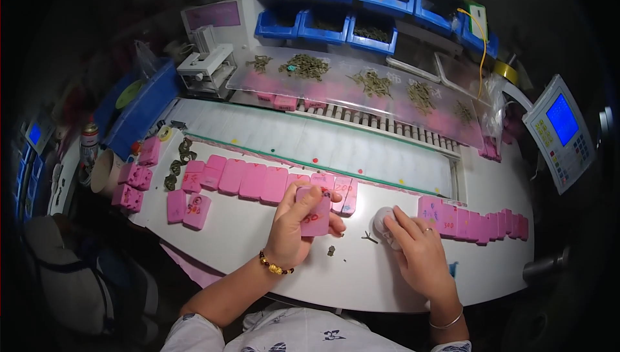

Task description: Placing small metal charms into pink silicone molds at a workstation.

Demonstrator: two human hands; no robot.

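A broad, white, curved-edged bench [361, 281] fills the middle of the view. Along its far half runs a long white panel with green edging [290, 135], and beyond that a translucent plastic sheet [336, 71] carries several heaps of small greenish-brown pieces [307, 66]. Blue plastic bins [321, 34] stand in two tiers behind it; a pale control unit with a lit blue screen [560, 134] tilts at the far right. A row of upright pink blocks [252, 179] lines the near side of the panel, and a shorter pink row [475, 223] stands right of the hands. The person's left hand [290, 229] has its grip closed around a pink rounded-corner block with red markings [314, 223], held above the bench. The right hand [420, 255] bends its fingers over a white rounded object [383, 216], touching it; whether its grip is firm cannot be told. Between the hands lie a thin forked piece [369, 237] and a small dark lump [331, 250].
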